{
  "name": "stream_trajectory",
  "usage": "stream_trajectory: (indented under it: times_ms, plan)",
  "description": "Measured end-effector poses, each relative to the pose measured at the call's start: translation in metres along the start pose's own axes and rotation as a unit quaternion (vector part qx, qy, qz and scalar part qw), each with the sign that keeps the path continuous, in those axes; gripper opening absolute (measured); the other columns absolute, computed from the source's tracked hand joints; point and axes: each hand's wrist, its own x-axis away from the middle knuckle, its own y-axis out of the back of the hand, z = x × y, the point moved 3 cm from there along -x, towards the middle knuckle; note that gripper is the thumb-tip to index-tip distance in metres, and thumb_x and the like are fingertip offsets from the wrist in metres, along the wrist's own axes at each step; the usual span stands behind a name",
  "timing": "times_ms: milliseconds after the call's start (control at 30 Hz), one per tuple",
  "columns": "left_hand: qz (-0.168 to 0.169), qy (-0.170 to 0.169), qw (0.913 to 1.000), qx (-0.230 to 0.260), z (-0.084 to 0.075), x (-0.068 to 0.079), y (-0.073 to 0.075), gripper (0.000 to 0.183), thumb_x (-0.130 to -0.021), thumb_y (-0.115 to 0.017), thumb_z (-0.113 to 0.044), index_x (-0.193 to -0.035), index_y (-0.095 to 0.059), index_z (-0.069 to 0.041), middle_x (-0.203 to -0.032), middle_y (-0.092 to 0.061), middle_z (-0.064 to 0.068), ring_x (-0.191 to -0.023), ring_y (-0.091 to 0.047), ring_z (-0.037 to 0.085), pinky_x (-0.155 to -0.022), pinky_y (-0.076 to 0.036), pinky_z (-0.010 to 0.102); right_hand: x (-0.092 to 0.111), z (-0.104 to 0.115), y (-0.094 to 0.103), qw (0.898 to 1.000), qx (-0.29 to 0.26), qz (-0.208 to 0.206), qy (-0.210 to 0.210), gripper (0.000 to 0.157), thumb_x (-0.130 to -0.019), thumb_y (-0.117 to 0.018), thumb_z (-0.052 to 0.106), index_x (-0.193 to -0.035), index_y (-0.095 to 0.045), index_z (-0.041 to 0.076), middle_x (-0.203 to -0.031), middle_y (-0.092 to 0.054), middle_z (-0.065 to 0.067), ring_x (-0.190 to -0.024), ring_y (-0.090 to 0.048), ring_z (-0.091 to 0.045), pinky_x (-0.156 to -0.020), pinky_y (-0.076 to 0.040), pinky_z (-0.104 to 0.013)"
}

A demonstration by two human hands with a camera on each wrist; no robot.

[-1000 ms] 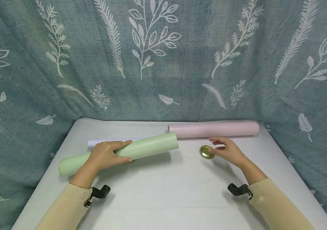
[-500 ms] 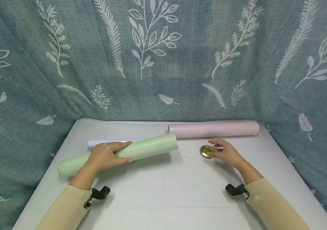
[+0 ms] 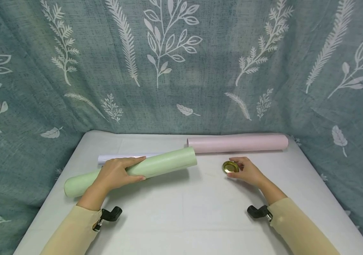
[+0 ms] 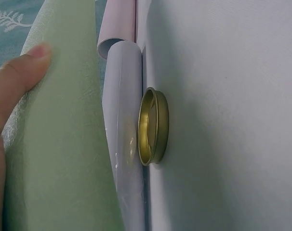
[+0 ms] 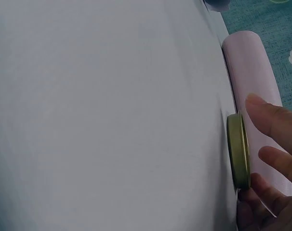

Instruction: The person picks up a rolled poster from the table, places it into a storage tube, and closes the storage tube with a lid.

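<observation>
My left hand [image 3: 114, 173] grips a pale green roll [image 3: 170, 162] from above; in the head view it slants, its right end farther back and its shadow falling in front. Under it, a gold jar lid [image 4: 159, 127] lies beside a pale lavender roll [image 4: 124, 82] in the left wrist view; the green roll and hand hide this lid in the head view. Another gold jar lid [image 3: 230, 167] lies to the right. Curved round its edge, the thumb and fingers of my right hand [image 3: 248, 172] stay spread, with the thumb tip just over the rim in the right wrist view.
A pink roll [image 3: 239, 143] lies along the back of the white-covered table [image 3: 181, 219]. Behind and at both sides hangs a teal curtain [image 3: 213, 60] with white leaf prints. Black wrist mounts [image 3: 112, 214] stick out from both sleeves.
My right hand has moved slightly left and its thumb and fingers have come round the right lid. The left hand and green roll have barely moved; the gold edge below the left thumb is now hidden.
</observation>
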Motion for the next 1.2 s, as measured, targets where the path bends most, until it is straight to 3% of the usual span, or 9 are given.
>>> stream_trajectory:
  times_ms: [200,433,600,733,1200]
  plan:
    - [0.009,0.007,0.9999,-0.004,0.000,0.000,0.000,0.071,-0.073,-0.081,-0.063,-0.135,-0.065,-0.034,-0.122,-0.071,-0.002,-0.105,-0.070,0.025,-0.081,-0.056,0.046,-0.006,-0.007,-0.004,1.000,0.016,-0.012,0.012,0.074,-0.079,-0.087,0.032,-0.139,-0.057,0.000,-0.118,-0.055,-0.021,-0.100,-0.050,-0.029,-0.082,-0.043,-0.038]
    - [0.010,0.011,0.9999,-0.004,-0.002,0.000,0.000,0.070,-0.073,-0.081,-0.063,-0.136,-0.065,-0.034,-0.122,-0.071,-0.003,-0.104,-0.070,0.026,-0.079,-0.056,0.046,-0.012,-0.010,-0.009,0.999,0.040,-0.015,0.017,0.082,-0.077,-0.087,0.039,-0.140,-0.055,-0.001,-0.122,-0.055,-0.023,-0.105,-0.053,-0.033,-0.090,-0.046,-0.049]
    - [0.006,0.002,1.0000,-0.005,-0.002,0.000,-0.002,0.070,-0.073,-0.083,-0.059,-0.135,-0.065,-0.033,-0.122,-0.071,-0.004,-0.104,-0.070,0.026,-0.078,-0.056,0.046,-0.013,-0.007,-0.010,0.998,0.066,-0.001,-0.009,0.088,-0.077,-0.085,0.047,-0.144,-0.051,0.001,-0.129,-0.049,-0.027,-0.116,-0.048,-0.042,-0.094,-0.044,-0.058]
    - [0.006,0.002,1.0000,-0.007,-0.003,-0.001,-0.002,0.070,-0.073,-0.082,-0.061,-0.135,-0.065,-0.033,-0.122,-0.071,-0.004,-0.103,-0.070,0.026,-0.077,-0.056,0.045,-0.014,-0.005,-0.009,0.997,0.076,0.008,-0.024,0.088,-0.079,-0.084,0.048,-0.146,-0.049,0.002,-0.131,-0.047,-0.028,-0.119,-0.045,-0.045,-0.095,-0.043,-0.059]
    - [0.004,0.004,1.0000,-0.003,-0.002,-0.001,-0.002,0.070,-0.073,-0.082,-0.061,-0.135,-0.065,-0.034,-0.121,-0.071,-0.004,-0.104,-0.070,0.025,-0.078,-0.056,0.046,-0.011,0.001,-0.004,0.997,0.077,0.015,-0.017,0.080,-0.082,-0.083,0.041,-0.143,-0.052,0.000,-0.126,-0.049,-0.025,-0.116,-0.050,-0.042,-0.097,-0.043,-0.060]
